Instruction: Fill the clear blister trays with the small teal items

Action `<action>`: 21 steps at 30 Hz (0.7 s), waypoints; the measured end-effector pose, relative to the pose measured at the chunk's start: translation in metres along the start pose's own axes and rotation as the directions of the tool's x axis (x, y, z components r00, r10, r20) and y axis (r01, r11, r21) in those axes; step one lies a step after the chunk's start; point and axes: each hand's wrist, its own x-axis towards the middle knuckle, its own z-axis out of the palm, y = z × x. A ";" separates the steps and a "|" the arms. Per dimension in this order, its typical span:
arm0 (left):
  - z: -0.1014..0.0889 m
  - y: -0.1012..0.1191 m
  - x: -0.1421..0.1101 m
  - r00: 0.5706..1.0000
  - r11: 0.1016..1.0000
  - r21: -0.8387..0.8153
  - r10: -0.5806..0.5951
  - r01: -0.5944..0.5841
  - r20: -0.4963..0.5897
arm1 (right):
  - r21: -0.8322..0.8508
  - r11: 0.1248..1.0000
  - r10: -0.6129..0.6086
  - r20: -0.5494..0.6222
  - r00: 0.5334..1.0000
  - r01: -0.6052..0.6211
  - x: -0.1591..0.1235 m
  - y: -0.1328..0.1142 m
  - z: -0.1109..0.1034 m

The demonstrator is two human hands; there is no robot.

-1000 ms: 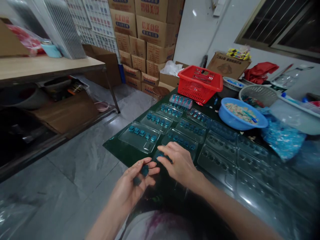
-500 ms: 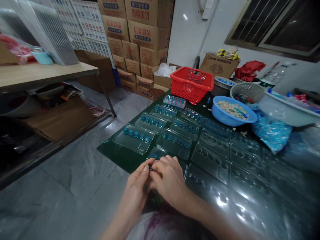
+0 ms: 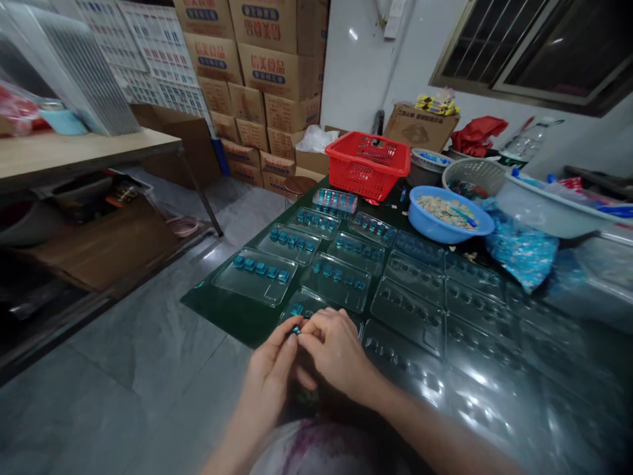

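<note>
A small dark-blue shiny piece (image 3: 295, 330) is pinched between the fingertips of my left hand (image 3: 271, 359) and my right hand (image 3: 339, 353), both closed on it. My fingers partly cover it, so its exact kind is unclear. Just beyond the hands lies a clear plastic tray (image 3: 316, 300), partly hidden by my right hand, with a blue cube-shaped piece (image 3: 296, 309) at its left end. Another clear tray (image 3: 232, 280) at the table's left edge carries a row of several blue cubes (image 3: 261, 268). A similar filled tray (image 3: 339, 290) lies to its right.
Rows of clear trays (image 3: 408, 307) cover the green table (image 3: 237, 323). A red basket (image 3: 366, 173), a blue basin (image 3: 435, 227) of small pale pieces and a bag of blue-wrapped bits (image 3: 524, 257) stand behind. Cartons (image 3: 267, 72) are stacked at the back; a wooden-topped table (image 3: 123, 148) stands left.
The view has shifted slightly, so the surroundings appear a little further left. Both hands keep their pinch on the small blue piece, with the right-hand fingers slightly rearranged.
</note>
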 end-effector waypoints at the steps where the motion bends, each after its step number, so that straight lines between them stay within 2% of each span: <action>1: -0.001 0.001 0.000 0.999 0.996 0.078 0.033 -0.036 0.030 | 0.045 0.999 0.011 0.002 1.000 -0.012 0.000 0.001 -0.002; 4: -0.006 0.010 0.000 0.989 0.965 0.237 0.090 -0.115 0.115 | 0.198 0.979 0.033 0.032 0.999 -0.038 -0.001 0.003 -0.004; 6: -0.010 0.016 0.000 0.979 0.963 0.240 0.074 -0.119 0.190 | 0.334 0.940 0.047 0.083 0.995 -0.072 -0.002 0.006 -0.005; 9: -0.018 0.023 0.000 0.949 0.979 0.188 0.019 -0.082 0.315 | 0.532 0.832 0.074 0.180 0.981 -0.160 -0.003 0.009 -0.006; 11: -0.021 0.022 0.001 0.938 0.994 0.110 -0.025 -0.013 0.345 | 0.613 0.764 0.076 0.225 0.971 -0.202 -0.002 0.009 -0.009; 14: -0.022 0.017 0.004 0.949 0.991 -0.092 -0.069 0.102 0.307 | 0.677 0.696 0.072 0.265 0.961 -0.239 -0.001 0.007 -0.013; 18: -0.015 0.008 0.008 0.943 0.913 -0.342 -0.116 0.224 0.311 | 0.724 0.627 0.088 0.299 0.950 -0.286 -0.002 0.006 -0.016; 21: -0.010 0.007 0.011 0.946 0.868 -0.415 -0.165 0.273 0.277 | 0.727 0.598 0.123 0.333 0.935 -0.338 -0.005 0.008 -0.013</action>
